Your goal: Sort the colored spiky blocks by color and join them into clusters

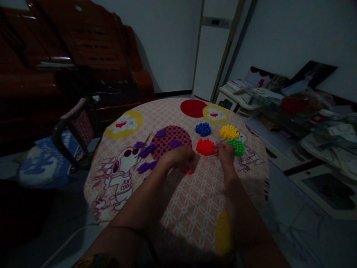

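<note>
My left hand (182,157) is over the middle of the table with its fingers curled downward. Just below its fingertips shows a thin red piece (188,171); whether the fingers grip it is hard to see. My right hand (225,152) is closed, its fingertips at the right edge of a red cluster of knobby plastic pieces (205,147). What those fingers pinch is hidden. A green cluster (237,147) lies right beside this hand. Farther back are a blue cluster (203,129) and a yellow cluster (229,131). Several purple pieces (147,150) lie scattered left of my left hand.
A patterned cloth covers the round table (192,201). At the left stands a small chair (75,130), with a wooden bench (103,56) behind it. A low cabinet (312,178) heaped with papers and bags runs along the right wall. The room is dim.
</note>
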A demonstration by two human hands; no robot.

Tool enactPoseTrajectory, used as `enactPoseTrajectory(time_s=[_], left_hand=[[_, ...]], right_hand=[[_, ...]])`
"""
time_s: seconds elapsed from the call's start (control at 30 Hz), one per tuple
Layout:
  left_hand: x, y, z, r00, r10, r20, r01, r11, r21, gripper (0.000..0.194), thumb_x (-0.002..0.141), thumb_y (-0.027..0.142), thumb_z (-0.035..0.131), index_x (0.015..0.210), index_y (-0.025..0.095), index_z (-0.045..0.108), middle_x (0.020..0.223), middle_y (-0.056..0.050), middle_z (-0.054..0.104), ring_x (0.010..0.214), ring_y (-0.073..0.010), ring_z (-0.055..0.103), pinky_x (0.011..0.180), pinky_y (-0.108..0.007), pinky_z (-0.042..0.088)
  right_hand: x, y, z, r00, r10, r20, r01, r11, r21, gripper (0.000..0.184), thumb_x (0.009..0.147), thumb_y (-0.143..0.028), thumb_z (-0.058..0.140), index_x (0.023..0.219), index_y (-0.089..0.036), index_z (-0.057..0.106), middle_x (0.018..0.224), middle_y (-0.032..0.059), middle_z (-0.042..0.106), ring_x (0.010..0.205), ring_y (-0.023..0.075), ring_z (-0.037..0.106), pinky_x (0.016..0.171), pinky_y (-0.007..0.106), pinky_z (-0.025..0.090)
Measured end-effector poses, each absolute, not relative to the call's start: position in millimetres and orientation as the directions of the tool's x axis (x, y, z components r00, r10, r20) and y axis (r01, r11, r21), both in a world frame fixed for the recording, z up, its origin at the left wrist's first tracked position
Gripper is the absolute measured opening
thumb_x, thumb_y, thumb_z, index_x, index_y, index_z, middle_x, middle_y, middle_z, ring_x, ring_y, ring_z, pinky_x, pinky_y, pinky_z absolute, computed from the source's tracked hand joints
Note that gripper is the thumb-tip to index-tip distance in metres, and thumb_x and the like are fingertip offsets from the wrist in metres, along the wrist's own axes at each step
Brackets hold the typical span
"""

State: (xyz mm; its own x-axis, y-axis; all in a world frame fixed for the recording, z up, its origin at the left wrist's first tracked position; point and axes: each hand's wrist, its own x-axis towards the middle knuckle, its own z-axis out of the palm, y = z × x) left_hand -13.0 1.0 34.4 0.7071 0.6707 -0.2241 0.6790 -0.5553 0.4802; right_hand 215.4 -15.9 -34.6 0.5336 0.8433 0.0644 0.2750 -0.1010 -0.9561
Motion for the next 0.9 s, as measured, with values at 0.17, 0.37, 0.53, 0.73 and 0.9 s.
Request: enactPoseTrajectory(time_s=[0.17,0.37,0.53,0.73,0.9], left_hand=[[-1.0,-6.4,22.6,0.689,0.668,-0.282,0.711,-0.545,0.444,0.024,0.047,0.013,0.085,0.055,0.024,0.065,0.053,0.003,0.06,0.054,-0.0155,0.054,0.056,-0.026,0.035],[-9.2,4.4,17.7,0.769,0.584,-0.259,0.583,-0.477,0.658,0.012,0.057,0.016,0.079,0.059,0.022,0.068,0.053,0.004,0.061,0.051,-0.0127,0.053,0.054,-0.025,0.035],[-3.9,7.5,19.3,0.719,0.694,-0.028,0.526,-0.519,0.674,0.012,0.078,0.027,0.064,0.079,0.017,0.069,0.07,0.0,0.068,0.062,-0.0137,0.058,0.059,-0.024,0.038],[12.3,5.8,10.0,0.576,0.798,0.176,0.573,-0.549,0.609,0.012,0.079,0.023,0.063,0.087,0.015,0.066,0.078,-0.002,0.069,0.068,-0.015,0.059,0.062,-0.025,0.039],[20.7,5.9,-0.5,0.528,0.827,0.192,0.592,-0.52,0.616,0.008,0.078,0.02,0.066,0.084,0.016,0.065,0.081,-0.003,0.07,0.073,-0.016,0.062,0.067,-0.026,0.042]], right_hand=[[216.1,-16.0,-34.1,0.522,0.85,0.067,0.276,-0.094,-0.957,0.033,0.08,-0.047,0.052,0.062,-0.02,0.061,0.047,-0.0015,0.056,0.041,0.0152,0.053,0.043,0.026,0.041],[215.6,-15.3,-34.6,0.53,0.845,0.071,0.271,-0.09,-0.958,0.034,0.08,-0.047,0.052,0.062,-0.02,0.063,0.046,-0.0016,0.056,0.04,0.015,0.052,0.043,0.026,0.041],[215.1,-14.2,-35.0,0.531,0.845,0.06,0.249,-0.088,-0.964,0.032,0.08,-0.044,0.053,0.061,-0.02,0.062,0.045,-0.0017,0.056,0.04,0.0147,0.051,0.042,0.026,0.04],[215.9,-14.1,-35.8,0.528,0.848,0.046,0.248,-0.101,-0.964,0.031,0.081,-0.043,0.054,0.061,-0.02,0.062,0.046,-0.0017,0.057,0.041,0.0149,0.051,0.043,0.026,0.041],[215.9,-13.9,-35.0,0.527,0.849,0.048,0.266,-0.111,-0.958,0.032,0.081,-0.043,0.055,0.06,-0.02,0.062,0.046,-0.0017,0.057,0.041,0.0147,0.051,0.044,0.026,0.042]])
